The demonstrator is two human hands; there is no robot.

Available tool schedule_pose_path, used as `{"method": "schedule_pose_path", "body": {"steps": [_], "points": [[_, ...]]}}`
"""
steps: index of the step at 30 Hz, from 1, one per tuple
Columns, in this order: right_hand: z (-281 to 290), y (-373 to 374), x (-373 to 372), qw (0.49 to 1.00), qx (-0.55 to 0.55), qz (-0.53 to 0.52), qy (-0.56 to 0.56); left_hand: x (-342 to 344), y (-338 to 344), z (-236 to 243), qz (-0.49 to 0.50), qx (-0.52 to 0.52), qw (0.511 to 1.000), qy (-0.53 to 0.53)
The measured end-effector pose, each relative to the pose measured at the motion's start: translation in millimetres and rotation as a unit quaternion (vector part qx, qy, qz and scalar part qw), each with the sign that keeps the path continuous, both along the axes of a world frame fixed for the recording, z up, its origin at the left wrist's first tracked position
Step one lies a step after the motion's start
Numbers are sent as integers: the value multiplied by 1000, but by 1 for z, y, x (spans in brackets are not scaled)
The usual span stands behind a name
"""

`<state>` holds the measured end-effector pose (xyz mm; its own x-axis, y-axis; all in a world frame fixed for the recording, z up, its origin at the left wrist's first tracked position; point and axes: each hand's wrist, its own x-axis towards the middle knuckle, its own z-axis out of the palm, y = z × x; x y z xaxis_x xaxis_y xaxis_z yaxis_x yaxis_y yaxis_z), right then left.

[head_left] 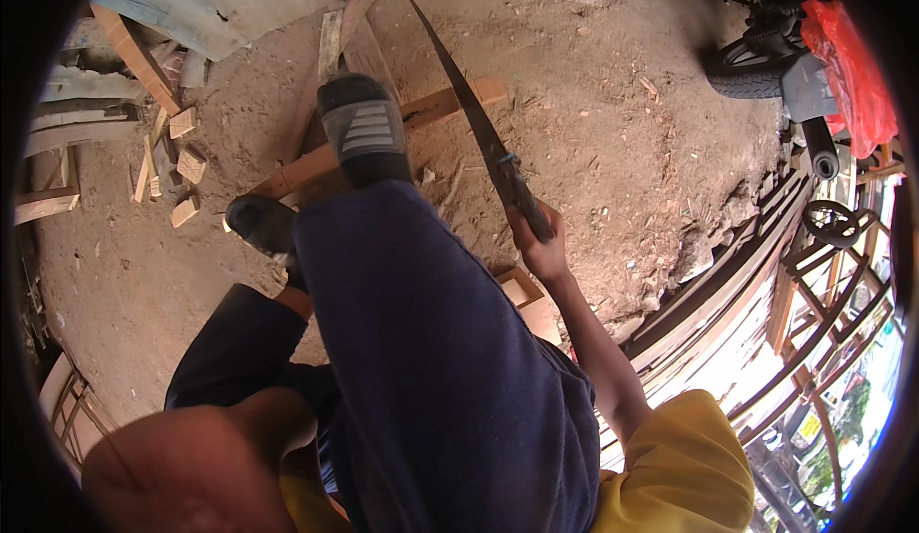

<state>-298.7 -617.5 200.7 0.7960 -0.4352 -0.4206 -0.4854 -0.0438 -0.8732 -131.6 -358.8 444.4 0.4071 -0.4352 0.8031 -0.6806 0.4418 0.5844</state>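
My right hand (542,247) is closed around the handle of a handsaw (476,116). Its long dark blade tapers up and away to the left, its middle passing over the right part of a wooden beam (436,108) on the ground. My shoe (365,131) covers part of this beam, and my other shoe (261,225) stands by its left end. At the lower left, my left hand (163,466) shows as a large smeared shape close to the camera. Its fingers cannot be made out.
Small wood offcuts (191,163) lie on the dirt ground at the left. Corrugated sheet metal (220,1) borders the far left. A motorcycle wheel (751,70) and a red plastic bag (848,73) are at the far right, above stacked boards (728,279) and a wooden frame (814,361).
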Motion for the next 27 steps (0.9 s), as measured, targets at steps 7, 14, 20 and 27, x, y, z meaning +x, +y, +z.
{"method": "schedule_pose_path", "body": {"steps": [7, 14, 20, 27], "points": [[7, -1, 18, 1000, 12, -15, -9, 50, -47, -99, 248, 148, 935, 207], [35, 9, -48, 995, -83, 45, -11, 90, -4, -287, 246, 514, 780, 260], [6, 3, 32, 998, -62, 20, -16, 110, -11, -304, 167, 465, 772, 400], [49, 14, -24, 999, -38, 23, 10, 117, 30, -300, 21, 729, 648, 220]]}}
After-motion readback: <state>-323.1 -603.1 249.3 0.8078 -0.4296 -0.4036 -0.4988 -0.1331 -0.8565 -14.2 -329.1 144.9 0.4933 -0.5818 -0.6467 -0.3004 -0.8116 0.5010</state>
